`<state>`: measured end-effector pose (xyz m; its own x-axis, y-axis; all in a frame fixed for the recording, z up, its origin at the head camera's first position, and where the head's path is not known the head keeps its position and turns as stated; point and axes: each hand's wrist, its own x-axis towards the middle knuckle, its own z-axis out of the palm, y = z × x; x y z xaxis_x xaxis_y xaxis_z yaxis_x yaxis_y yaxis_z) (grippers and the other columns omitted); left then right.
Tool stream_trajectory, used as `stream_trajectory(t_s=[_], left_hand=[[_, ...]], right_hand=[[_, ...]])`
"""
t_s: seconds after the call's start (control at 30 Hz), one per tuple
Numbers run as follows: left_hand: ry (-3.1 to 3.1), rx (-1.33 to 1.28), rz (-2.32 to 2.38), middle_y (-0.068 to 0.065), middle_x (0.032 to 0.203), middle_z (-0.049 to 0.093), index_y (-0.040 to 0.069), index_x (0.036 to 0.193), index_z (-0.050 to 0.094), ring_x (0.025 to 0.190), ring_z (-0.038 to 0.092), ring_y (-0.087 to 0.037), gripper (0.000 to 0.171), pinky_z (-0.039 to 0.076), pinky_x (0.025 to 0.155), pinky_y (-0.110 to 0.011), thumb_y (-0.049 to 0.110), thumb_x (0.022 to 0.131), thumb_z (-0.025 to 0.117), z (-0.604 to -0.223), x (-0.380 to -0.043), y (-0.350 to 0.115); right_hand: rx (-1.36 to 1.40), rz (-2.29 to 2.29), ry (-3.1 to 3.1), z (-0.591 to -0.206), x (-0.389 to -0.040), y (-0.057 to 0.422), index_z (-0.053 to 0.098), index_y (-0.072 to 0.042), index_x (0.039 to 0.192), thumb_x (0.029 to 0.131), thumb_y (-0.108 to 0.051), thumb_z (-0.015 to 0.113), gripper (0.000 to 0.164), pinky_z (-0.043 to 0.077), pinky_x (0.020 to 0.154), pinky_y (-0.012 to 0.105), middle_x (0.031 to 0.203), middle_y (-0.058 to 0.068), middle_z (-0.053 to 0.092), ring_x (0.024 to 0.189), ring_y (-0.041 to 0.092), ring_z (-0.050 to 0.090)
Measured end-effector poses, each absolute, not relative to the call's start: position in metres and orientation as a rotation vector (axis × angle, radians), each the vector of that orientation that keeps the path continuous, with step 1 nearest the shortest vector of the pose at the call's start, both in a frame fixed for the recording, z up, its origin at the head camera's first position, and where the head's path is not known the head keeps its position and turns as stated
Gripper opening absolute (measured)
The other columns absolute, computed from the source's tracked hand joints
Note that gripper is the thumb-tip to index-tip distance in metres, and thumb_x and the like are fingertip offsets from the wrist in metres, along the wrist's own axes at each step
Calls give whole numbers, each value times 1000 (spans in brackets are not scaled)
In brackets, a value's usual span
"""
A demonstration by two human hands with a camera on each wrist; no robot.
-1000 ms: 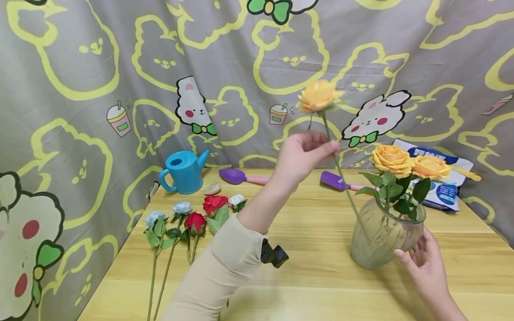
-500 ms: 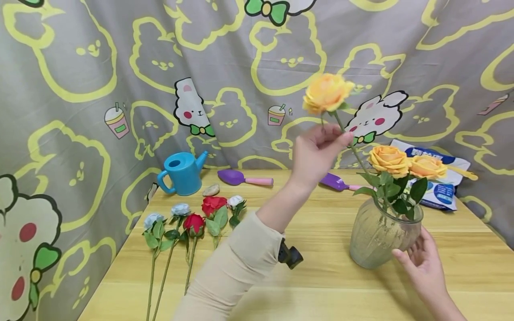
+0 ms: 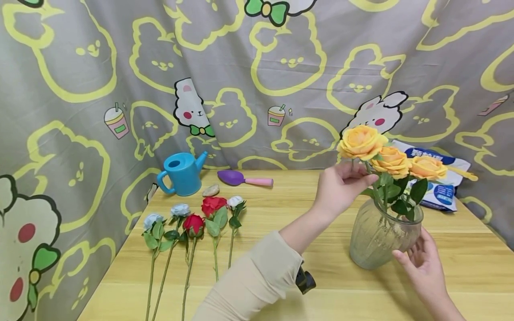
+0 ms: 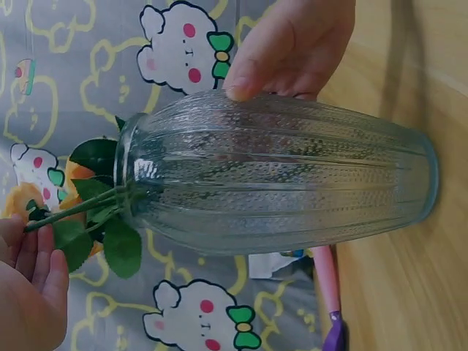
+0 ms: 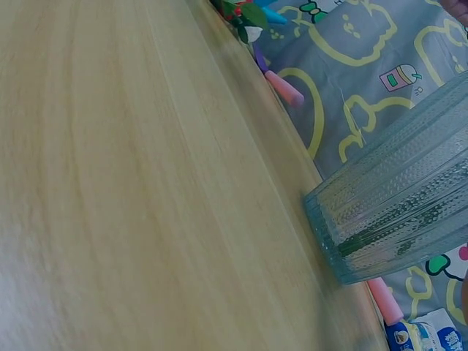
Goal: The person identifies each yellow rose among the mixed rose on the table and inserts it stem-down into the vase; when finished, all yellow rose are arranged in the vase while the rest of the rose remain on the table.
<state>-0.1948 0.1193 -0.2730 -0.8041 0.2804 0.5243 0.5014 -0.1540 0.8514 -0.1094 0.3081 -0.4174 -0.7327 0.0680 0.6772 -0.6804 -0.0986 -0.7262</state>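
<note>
My left hand (image 3: 341, 187) pinches the stem of a yellow rose (image 3: 363, 142) just above the mouth of a ribbed glass vase (image 3: 381, 236). In the left wrist view the stem (image 4: 73, 210) of this rose runs through the vase's rim. Two more yellow roses (image 3: 389, 161) with green leaves stand in the vase. My right hand (image 3: 427, 267) holds the vase's right side, thumb in front and fingers partly hidden behind the glass. The right wrist view shows the vase's base (image 5: 333, 241) at the wooden table; only a sliver of the right hand shows at that view's edge.
On the table's left lie light blue roses (image 3: 180, 209), red roses (image 3: 214, 205) and a white rose (image 3: 234, 201). Behind them are a blue watering can (image 3: 182, 174), a stone (image 3: 211, 190) and a purple trowel (image 3: 233, 177). A blue-white bag (image 3: 441, 196) lies behind the vase.
My left hand has moved right and down with the yellow rose; its bloom now sits beside the other two above the vase. The right hand has stayed on the vase.
</note>
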Motion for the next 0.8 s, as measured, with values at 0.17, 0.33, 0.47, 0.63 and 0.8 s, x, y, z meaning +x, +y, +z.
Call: stream_trajectory(t_s=[0.17,0.33,0.47,0.63,0.8], left_hand=[[-2062,-933,-1984,-8,75,67,0,77,65,61,54,10,9,49,60,-13,7,78,69,-281,-194,127],[-2211,-862,-1951,-1,73,67,4,79,66,61,54,10,9,47,58,-10,11,77,71,-286,-192,131],[-2244,-823,-1969,-1,73,68,5,80,67,61,54,11,11,47,58,-10,13,76,73,-292,-192,133],[-2178,-876,-1953,-4,80,69,4,88,68,66,55,12,16,47,62,-9,12,75,73,-295,-194,132],[-2181,-855,-1893,-3,92,68,7,103,65,74,57,9,33,46,66,-8,18,74,75,-293,-195,129]], right_hand=[[674,1880,-1662,-417,-109,308,15,9,137,76,28,46,71,25,102,17,143,16,25,129,16,29],[634,1881,-1687,-417,-108,308,16,8,138,77,26,48,71,27,101,16,142,13,29,127,16,31],[614,1876,-1696,-417,-108,308,16,8,138,76,27,48,72,27,101,16,141,12,31,127,15,32],[664,1858,-1676,-417,-109,309,17,8,137,74,29,47,73,29,99,16,139,13,32,125,16,33],[644,1867,-1684,-417,-109,309,16,8,137,75,28,47,72,26,101,17,141,13,30,128,16,30]])
